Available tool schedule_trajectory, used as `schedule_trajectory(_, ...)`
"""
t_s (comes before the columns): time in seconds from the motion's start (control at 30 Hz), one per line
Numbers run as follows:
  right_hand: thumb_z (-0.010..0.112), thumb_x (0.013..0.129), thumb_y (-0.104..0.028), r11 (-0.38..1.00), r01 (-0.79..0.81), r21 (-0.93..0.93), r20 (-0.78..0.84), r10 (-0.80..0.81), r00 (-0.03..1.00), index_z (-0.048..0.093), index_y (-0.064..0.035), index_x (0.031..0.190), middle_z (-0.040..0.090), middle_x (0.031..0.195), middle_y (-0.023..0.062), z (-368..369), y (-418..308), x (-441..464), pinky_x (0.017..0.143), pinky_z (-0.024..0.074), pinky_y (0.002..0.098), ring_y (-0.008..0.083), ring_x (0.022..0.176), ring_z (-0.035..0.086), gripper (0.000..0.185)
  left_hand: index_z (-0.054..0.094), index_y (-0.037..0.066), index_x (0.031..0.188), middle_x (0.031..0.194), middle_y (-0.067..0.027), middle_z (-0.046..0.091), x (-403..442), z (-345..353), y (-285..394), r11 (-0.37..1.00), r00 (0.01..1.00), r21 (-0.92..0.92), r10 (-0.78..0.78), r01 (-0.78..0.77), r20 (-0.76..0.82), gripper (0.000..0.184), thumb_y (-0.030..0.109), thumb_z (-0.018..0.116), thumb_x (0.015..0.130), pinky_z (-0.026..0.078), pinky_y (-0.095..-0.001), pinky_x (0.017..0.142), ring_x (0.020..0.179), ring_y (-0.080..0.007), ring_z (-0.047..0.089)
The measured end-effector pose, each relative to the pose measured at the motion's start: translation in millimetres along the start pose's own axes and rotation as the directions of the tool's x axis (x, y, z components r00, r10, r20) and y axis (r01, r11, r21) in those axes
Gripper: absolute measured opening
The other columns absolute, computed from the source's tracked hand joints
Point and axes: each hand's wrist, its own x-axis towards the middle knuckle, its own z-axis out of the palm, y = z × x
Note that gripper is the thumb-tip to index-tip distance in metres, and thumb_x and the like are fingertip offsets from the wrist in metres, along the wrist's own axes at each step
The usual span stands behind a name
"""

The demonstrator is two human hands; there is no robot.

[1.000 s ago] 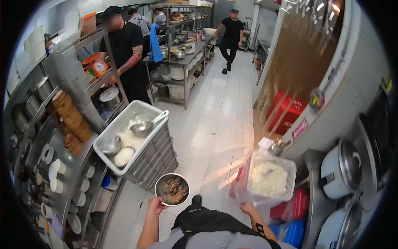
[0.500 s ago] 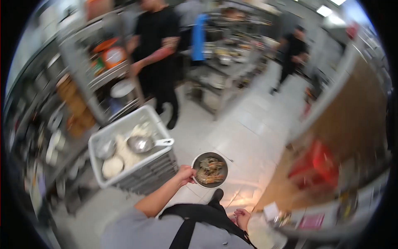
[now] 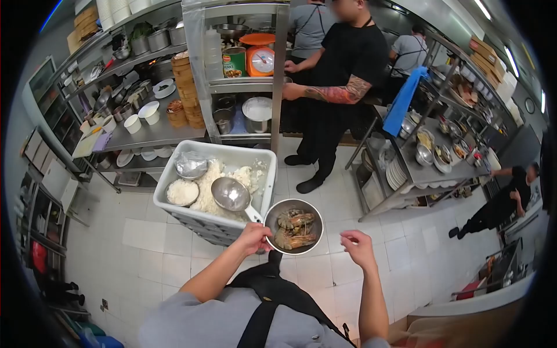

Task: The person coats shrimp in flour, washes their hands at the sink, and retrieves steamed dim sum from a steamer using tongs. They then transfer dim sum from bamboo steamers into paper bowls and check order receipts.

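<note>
My left hand [image 3: 255, 238] is closed on the rim of a round metal bowl [image 3: 268, 233], held out in front of my apron. Inside the bowl lie several raw, shell-on prawns [image 3: 295, 229]. To the right of the bowl, my right hand [image 3: 358, 248] is raised with its fingers loosely bent and apart, touching nothing. Just beyond the bowl stands a white plastic tub [image 3: 262, 174] of white, grainy food that looks like cooked rice [image 3: 206, 200]. A large metal scoop [image 3: 231, 194] with a white handle rests in it, beside a filled bowl [image 3: 183, 192] and a plastic-wrapped bundle [image 3: 191, 165].
A co-worker in black [image 3: 354, 58] stands past the tub at a metal shelf [image 3: 238, 88] holding an orange scale [image 3: 260, 61]. At right is a steel table [image 3: 418, 156] with several bowls; another person [image 3: 505, 200] is farther right. Bamboo steamers [image 3: 185, 90] are stacked at left.
My view has turned left, so the tub and shelf sit farther right in it. My right hand has risen from near my waist to beside the bowl. My left hand keeps its hold.
</note>
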Motion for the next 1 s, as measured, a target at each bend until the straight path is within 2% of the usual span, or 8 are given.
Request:
schedule_trajectory(0.07,0.062,0.079,-0.005,0.977,0.196,-0.084,0.094,-0.188,0.978,0.065,-0.0005,0.092,0.064,0.084,0.0061,18.7,-21.5,54.0,0.063,0.051,0.0267,0.0134,0.074,0.062,0.014,0.05,-0.005,0.074,0.058,-0.0162,0.055,27.5,-7.3,18.4,0.999,0.999,-0.024,0.047,-0.048,-0.022,0.006,0.0,0.052,0.076,0.048,-0.0338,0.036,0.049,-0.029,0.061)
schedule_trajectory(0.3,0.062,0.08,-0.006,0.969,0.237,-0.069,0.26,-0.212,0.942,0.065,-0.0017,0.096,0.065,0.078,0.0041,36.0,-74.9,239.8,0.065,0.0501,0.0253,0.0102,0.071,0.061,0.016,0.051,-0.004,0.071,0.057,-0.0147,0.056,134.5,-36.8,72.2,0.961,0.983,-0.207,0.179,-0.186,-0.049,0.005,-0.002,0.055,0.074,0.049,-0.0359,0.036,0.048,-0.0294,0.061)
schedule_trajectory(0.57,0.059,0.081,0.001,0.837,0.241,0.491,0.179,-0.368,0.912,0.061,0.0021,0.092,0.063,0.075,0.0072,40.4,-219.8,499.5,0.051,0.0486,0.0219,0.0123,0.062,0.061,0.011,0.057,-0.007,0.075,0.063,-0.0172,0.06,166.8,-72.9,126.6,0.936,0.944,-0.18,0.269,-0.302,-0.189,0.004,-0.006,0.054,0.072,0.05,-0.0387,0.037,0.046,-0.0284,0.06)
schedule_trajectory(0.63,0.06,0.083,-0.002,0.836,0.371,0.404,0.142,-0.458,0.877,0.06,-0.0001,0.096,0.063,0.079,0.0079,48.7,-241.4,584.9,0.054,0.0498,0.023,0.0128,0.065,0.061,0.014,0.057,-0.007,0.075,0.064,-0.0172,0.06,163.0,-82.3,128.6,0.923,0.92,-0.194,0.273,-0.333,-0.282,0.005,-0.006,0.054,0.071,0.05,-0.0391,0.037,0.046,-0.0281,0.06)
schedule_trajectory(0.7,0.062,0.082,-0.007,0.868,0.371,0.331,0.126,-0.43,0.894,0.062,-0.0021,0.092,0.063,0.079,0.0049,74.6,-256.1,654.5,0.054,0.0488,0.0225,0.0109,0.067,0.06,0.011,0.058,-0.007,0.076,0.066,-0.0173,0.06,164.5,-96.2,125.3,0.906,0.886,-0.204,0.281,-0.372,-0.369,0.007,-0.006,0.054,0.071,0.051,-0.0395,0.037,0.046,-0.0279,0.059)
schedule_trajectory(0.83,0.066,0.075,-0.011,0.842,0.537,0.053,0.24,-0.533,0.812,0.066,-0.0031,0.089,0.063,0.071,0.0043,128.1,-307.4,767.5,0.053,0.0469,0.0239,0.0101,0.059,0.056,0.017,0.058,-0.007,0.076,0.065,-0.0166,0.059,144.3,-89.7,120.3,0.865,0.758,-0.173,0.296,-0.471,-0.581,0.01,-0.006,0.053,0.068,0.051,-0.0407,0.035,0.044,-0.0281,0.058)
schedule_trajectory(0.93,0.069,0.069,-0.011,0.555,0.831,-0.041,0.332,-0.777,0.535,0.066,-0.0024,0.085,0.062,0.069,0.0044,180.3,-333.3,832.9,0.057,0.0479,0.0285,0.0116,0.064,0.059,0.019,0.056,-0.005,0.07,0.062,-0.0153,0.057,136.1,-72.6,106.1,0.811,0.599,-0.156,0.272,-0.564,-0.753,0.007,-0.006,0.051,0.066,0.049,-0.0423,0.033,0.044,-0.0294,0.057)
schedule_trajectory(1.0,0.07,0.067,-0.015,-0.113,0.941,-0.319,0.533,-0.843,0.079,0.065,-0.0024,0.085,0.064,0.075,0.0043,207.6,-349.7,872.0,0.061,0.0486,0.031,0.0139,0.072,0.061,0.022,0.055,-0.006,0.066,0.058,-0.0152,0.055,134.9,-48.5,103.3,0.751,0.468,-0.144,0.239,-0.644,-0.851,0.004,-0.006,0.051,0.065,0.048,-0.0439,0.031,0.041,-0.0307,0.056)
